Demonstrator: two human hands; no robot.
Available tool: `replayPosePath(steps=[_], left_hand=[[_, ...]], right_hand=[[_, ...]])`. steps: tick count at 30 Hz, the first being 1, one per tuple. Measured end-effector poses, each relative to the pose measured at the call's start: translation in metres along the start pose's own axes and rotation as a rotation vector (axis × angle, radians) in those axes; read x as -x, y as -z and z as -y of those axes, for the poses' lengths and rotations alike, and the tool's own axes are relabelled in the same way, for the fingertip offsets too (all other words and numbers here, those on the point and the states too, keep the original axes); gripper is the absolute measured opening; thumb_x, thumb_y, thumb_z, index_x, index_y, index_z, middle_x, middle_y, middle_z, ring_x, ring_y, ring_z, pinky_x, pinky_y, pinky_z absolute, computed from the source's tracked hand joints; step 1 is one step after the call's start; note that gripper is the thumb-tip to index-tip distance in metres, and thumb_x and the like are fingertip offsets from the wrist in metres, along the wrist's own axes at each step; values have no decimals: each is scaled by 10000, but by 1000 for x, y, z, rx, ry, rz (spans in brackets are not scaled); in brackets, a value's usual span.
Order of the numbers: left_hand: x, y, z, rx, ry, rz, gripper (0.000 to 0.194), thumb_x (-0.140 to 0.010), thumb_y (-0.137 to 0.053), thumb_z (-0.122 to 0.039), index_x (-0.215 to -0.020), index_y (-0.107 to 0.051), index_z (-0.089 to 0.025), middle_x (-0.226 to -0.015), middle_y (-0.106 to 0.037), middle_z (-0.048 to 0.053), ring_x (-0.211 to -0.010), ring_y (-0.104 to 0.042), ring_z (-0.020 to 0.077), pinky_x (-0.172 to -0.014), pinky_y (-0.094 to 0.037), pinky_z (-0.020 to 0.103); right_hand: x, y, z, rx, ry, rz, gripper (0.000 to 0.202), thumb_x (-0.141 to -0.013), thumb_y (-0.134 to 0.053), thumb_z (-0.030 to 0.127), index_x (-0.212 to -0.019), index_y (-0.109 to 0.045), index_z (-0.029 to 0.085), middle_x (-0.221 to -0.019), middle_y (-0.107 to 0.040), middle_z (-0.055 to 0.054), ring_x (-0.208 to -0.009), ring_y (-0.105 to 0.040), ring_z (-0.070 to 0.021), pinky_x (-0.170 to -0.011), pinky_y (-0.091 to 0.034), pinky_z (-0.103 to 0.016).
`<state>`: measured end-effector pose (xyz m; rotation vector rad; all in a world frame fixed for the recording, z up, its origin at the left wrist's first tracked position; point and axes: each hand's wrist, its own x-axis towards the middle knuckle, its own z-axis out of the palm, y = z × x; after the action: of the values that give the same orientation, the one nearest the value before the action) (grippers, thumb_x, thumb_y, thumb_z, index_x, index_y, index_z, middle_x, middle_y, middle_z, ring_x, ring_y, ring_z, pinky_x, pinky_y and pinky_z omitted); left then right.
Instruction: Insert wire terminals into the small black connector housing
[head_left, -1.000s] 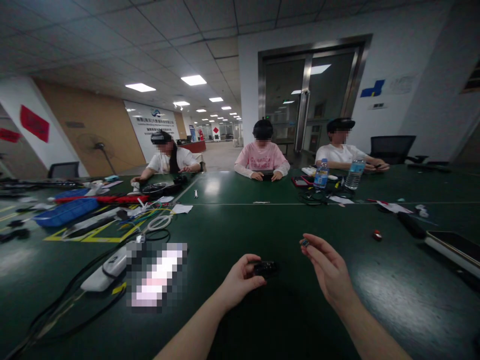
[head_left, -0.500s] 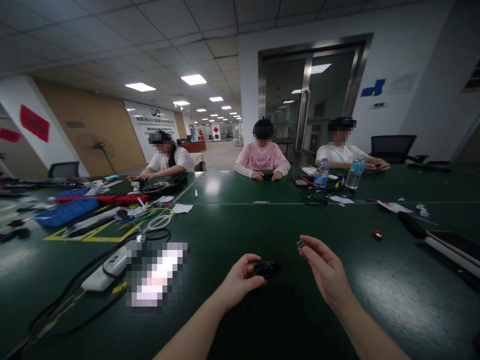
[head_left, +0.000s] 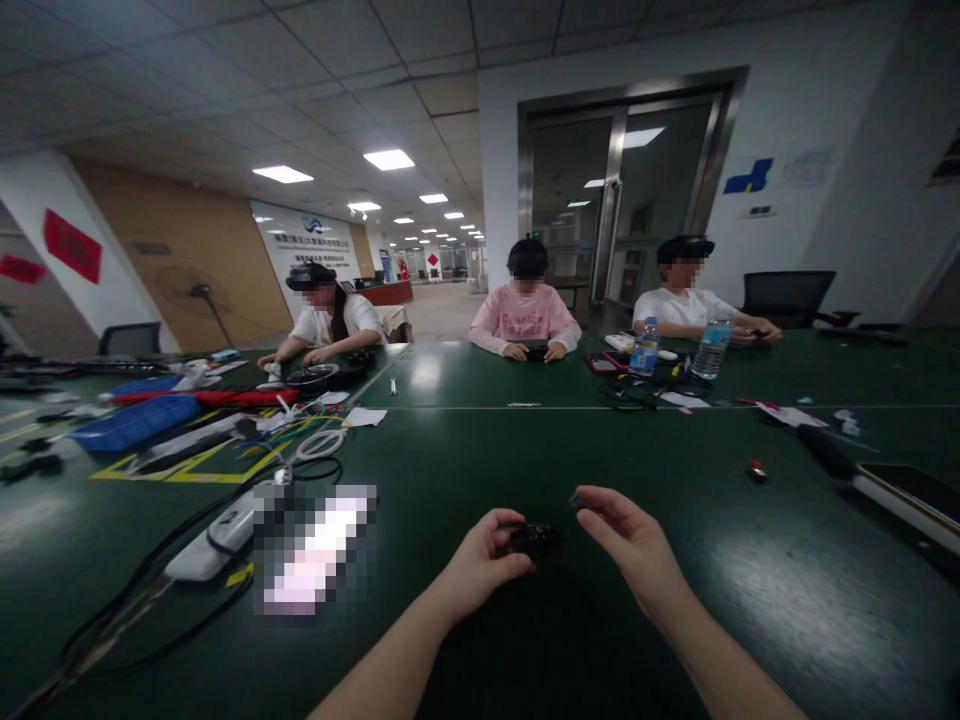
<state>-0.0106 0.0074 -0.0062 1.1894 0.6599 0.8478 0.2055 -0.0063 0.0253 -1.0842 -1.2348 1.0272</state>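
Observation:
My left hand (head_left: 491, 555) has its thumb and fingers closed round a small black object (head_left: 536, 540), whose kind I cannot make out against the dark green table (head_left: 465, 460). To its right, my right hand (head_left: 619, 525) pinches a tiny dark piece with a bluish glint (head_left: 576, 501) between thumb and fingertips. That piece is close to the black object but apart from it. Both hands are low over the near part of the table.
On the left lie a white power strip (head_left: 202, 545), cables (head_left: 322, 445) and a blue tray (head_left: 135, 422). A small red item (head_left: 757, 471) and a large white-edged device (head_left: 907, 500) lie right. Water bottles (head_left: 643, 348) stand farther back. Three people sit across the table.
My right hand has moved left and slightly down, bringing the tiny piece nearer to the black object. My left hand is almost still.

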Motion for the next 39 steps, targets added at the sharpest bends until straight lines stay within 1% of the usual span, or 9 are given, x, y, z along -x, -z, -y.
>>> replayPosePath(steps=[4, 9, 14, 17, 20, 27, 31, 39], left_hand=[[-1, -3, -2, 0, 13, -11, 485, -683, -750, -207, -1074, -465, -186, -975, -658, 60, -812, -641, 175, -782, -444, 330], [0, -4, -4, 19, 8, -10, 492, -669, -767, -216, -1062, -473, -176, -934, -656, 51, -794, -635, 170, -770, -436, 322], [0, -3, -2, 22, -13, 4, 470, -689, -756, -208, -1068, -479, -180, -932, -653, 45, -814, -634, 171, -780, -443, 320], [-1, -2, -1, 12, 2, -11, 485, -677, -766, -213, -1070, -482, -180, -914, -652, 43, -805, -636, 175, -769, -449, 320], [-2, -2, -1, -13, 29, -18, 492, -669, -770, -201, -1072, -488, -175, -944, -652, 58, -833, -634, 186, -771, -452, 321], [-1, -3, -3, -34, 59, -22, 466, -679, -752, -159, -1066, -492, -165, -945, -655, 60, -833, -634, 175, -766, -453, 307], [-1, -4, -4, -61, 60, -44, 468, -665, -761, -166, -1050, -495, -172, -938, -658, 56, -826, -633, 178, -754, -452, 305], [-2, -5, -3, -52, 55, -31, 458, -665, -759, -176, -1043, -501, -177, -937, -660, 49, -841, -634, 180, -774, -455, 309]], right_hand=[[2, -4, -2, 59, 13, 85, 318, -672, -731, 395, -951, -695, 245, -934, -711, -51, -852, -642, -230, -808, -503, -401], [4, -8, -1, 217, 73, 203, 236, -712, -700, 328, -934, -703, 251, -1008, -664, -45, -966, -598, -250, -871, -454, -410], [9, -13, 3, 282, 64, 271, 191, -739, -672, 281, -928, -704, 271, -1080, -619, -40, -1059, -557, -253, -965, -401, -431], [10, -16, 1, 349, 76, 305, 201, -728, -669, 237, -918, -706, 293, -1085, -614, -34, -1073, -544, -261, -972, -390, -453], [11, -17, -1, 416, 69, 344, 205, -722, -667, 217, -900, -711, 308, -1093, -614, -25, -1069, -544, -266, -958, -400, -462], [12, -16, -1, 454, 74, 363, 219, -754, -631, 197, -926, -693, 317, -1090, -623, -12, -1037, -573, -250, -917, -440, -436], [12, -17, -1, 468, 108, 353, 231, -736, -642, 173, -911, -701, 312, -1062, -638, -17, -1011, -591, -252, -905, -451, -424], [11, -15, -3, 457, 118, 372, 249, -725, -646, 165, -902, -707, 330, -1048, -641, -7, -984, -597, -241, -884, -462, -403]])
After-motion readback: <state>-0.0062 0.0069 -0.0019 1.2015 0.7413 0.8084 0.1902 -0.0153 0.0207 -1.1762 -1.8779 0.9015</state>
